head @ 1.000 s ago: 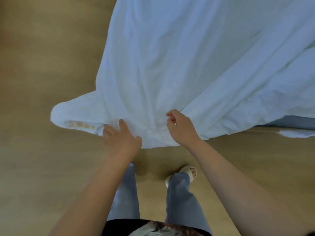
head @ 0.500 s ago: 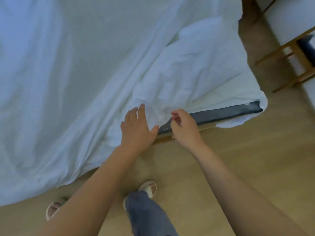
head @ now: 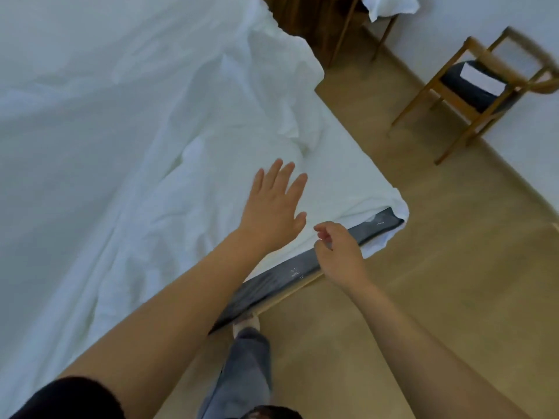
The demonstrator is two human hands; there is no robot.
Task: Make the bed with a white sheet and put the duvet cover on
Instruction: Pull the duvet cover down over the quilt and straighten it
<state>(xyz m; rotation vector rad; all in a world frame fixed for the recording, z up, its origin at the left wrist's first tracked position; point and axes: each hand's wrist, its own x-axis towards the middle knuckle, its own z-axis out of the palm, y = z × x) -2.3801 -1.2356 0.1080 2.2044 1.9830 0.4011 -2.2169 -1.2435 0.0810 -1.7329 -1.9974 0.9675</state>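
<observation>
Two hands that gripped a bunch of the white sheet point(head: 121, 146) a second ago are now at the near corner of the bed point(head: 287, 295). The left hand point(head: 273, 207) is open, fingers spread, on or just over the sheet. The right hand point(head: 337, 252) is curled at the hem; I cannot tell if it pinches cloth. The sheet covers the bed but is wrinkled, and the dark mattress side point(head: 272, 285) shows, so tucking seems unfinished. A wooden chair point(head: 472, 95) stands well apart on the floor point(head: 393, 328).
</observation>
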